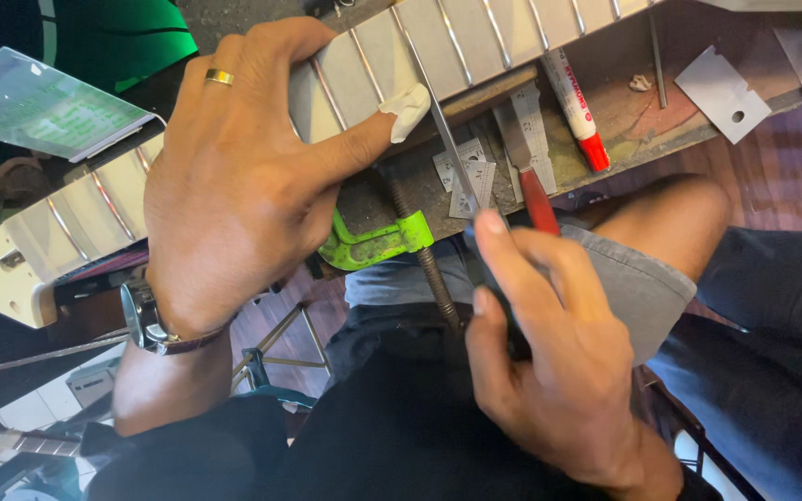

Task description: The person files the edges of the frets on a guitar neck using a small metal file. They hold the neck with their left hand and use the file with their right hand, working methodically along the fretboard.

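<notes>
Head view: guitar neck (475,37) laid diagonally across the bench, clamped by a green clamp (373,243). Left hand (234,186) is pressed flat on the neck, bandaged thumb at its near edge. Right hand (549,362) is closed on a slim file (447,139), its long axis running away from the hand, across the frets, just beside the thumb.

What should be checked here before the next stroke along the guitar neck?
1. Left hand pressing the guitar neck down: ok.
2. Taped thumb set beside the thin file, not under it: ok.
3. Right hand gripping the file's handle end: ok.
4. Green clamp tight on the bench edge: cannot tell.
5. Red-capped marker and metal plates lying apart from the file: ok.
</notes>
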